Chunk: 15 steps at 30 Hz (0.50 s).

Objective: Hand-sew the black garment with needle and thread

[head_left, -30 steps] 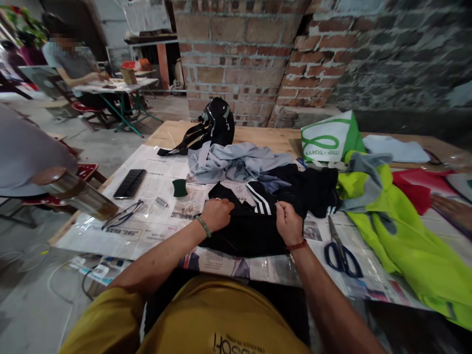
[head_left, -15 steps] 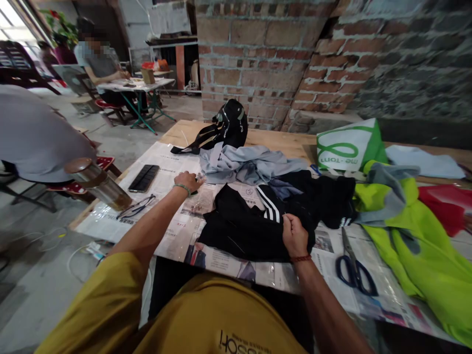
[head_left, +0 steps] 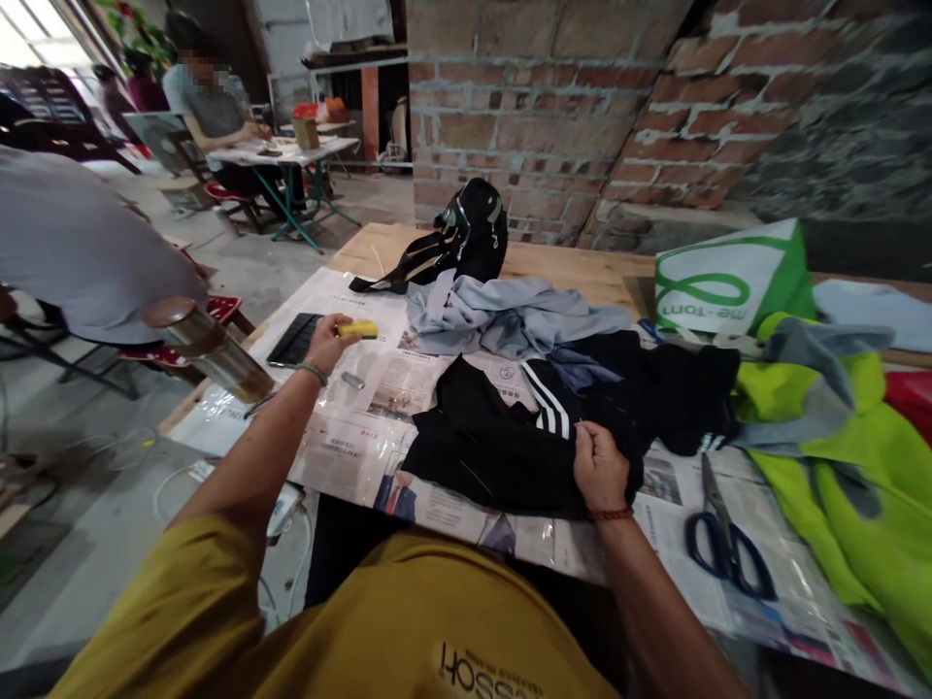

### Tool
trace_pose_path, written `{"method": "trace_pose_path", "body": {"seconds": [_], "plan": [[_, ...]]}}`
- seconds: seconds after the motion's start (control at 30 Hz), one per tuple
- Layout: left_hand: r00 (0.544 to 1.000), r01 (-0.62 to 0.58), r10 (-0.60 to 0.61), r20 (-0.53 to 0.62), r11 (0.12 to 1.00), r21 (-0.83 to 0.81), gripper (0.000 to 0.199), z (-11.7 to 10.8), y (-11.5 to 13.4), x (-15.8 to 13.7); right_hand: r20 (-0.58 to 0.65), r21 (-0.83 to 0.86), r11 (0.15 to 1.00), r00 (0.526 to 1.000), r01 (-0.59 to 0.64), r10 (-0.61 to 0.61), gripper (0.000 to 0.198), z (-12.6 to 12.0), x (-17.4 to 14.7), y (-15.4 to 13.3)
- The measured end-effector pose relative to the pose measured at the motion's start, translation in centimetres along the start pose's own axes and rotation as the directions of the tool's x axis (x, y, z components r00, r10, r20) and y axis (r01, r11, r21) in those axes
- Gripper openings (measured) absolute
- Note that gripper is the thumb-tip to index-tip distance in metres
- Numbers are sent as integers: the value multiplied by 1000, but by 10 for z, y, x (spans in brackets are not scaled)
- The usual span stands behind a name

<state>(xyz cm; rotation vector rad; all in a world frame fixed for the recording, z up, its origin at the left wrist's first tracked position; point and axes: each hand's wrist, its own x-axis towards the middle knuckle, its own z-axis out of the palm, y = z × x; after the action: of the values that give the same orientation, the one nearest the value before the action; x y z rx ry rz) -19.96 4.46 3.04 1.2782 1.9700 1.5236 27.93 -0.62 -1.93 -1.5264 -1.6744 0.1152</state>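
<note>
My left hand [head_left: 329, 346] is closed around a small, oblong yellow object [head_left: 358, 330] of a kind I cannot make out, beside the black phone [head_left: 293, 340]. A small silver cylinder [head_left: 352, 381] lies on the newspaper just below that hand. On the right, my right hand [head_left: 601, 468] pinches a black garment with white stripes [head_left: 481, 447] near those stripes. A tiny pale tip shows at its fingertips, too small to name. One thin pale line runs across the black cloth. Dark-handled scissors [head_left: 728, 544] lie to the right of this hand.
Newspaper [head_left: 342, 447] under clear plastic covers the wooden table. Behind the garment are a grey cloth [head_left: 510, 316], a black bag [head_left: 477, 228] and a green-white bag [head_left: 728, 282]. A yellow-green jacket [head_left: 837, 476] lies right, a bottle [head_left: 211, 349] left. People sit nearby.
My left hand has moved left towards the phone and now holds the yellow object; the silver cylinder has come into sight. My right hand keeps its pinch on the garment. The view has shifted slightly.
</note>
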Motion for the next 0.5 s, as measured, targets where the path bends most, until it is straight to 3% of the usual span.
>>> {"method": "trace_pose_path", "body": {"seconds": [0.1, 0.2, 0.3, 0.5], "plan": [[990, -139, 137, 21, 975, 176, 40, 4, -12, -1, 6, -4, 1000, 1000, 2, -2, 38, 0, 0, -1], [981, -185, 155, 116, 923, 337, 44, 5, -17, -5, 17, -9, 1000, 1000, 8, -8, 37, 0, -1, 0], [984, -149, 87, 153, 872, 466, 50, 2, -16, -8, 20, -11, 1000, 1000, 9, -9, 36, 1, -1, 0], [996, 9, -62, 67, 798, 603, 71, -3, -12, -15, 25, 1, 1000, 1000, 15, -15, 35, 0, 0, -2]]}}
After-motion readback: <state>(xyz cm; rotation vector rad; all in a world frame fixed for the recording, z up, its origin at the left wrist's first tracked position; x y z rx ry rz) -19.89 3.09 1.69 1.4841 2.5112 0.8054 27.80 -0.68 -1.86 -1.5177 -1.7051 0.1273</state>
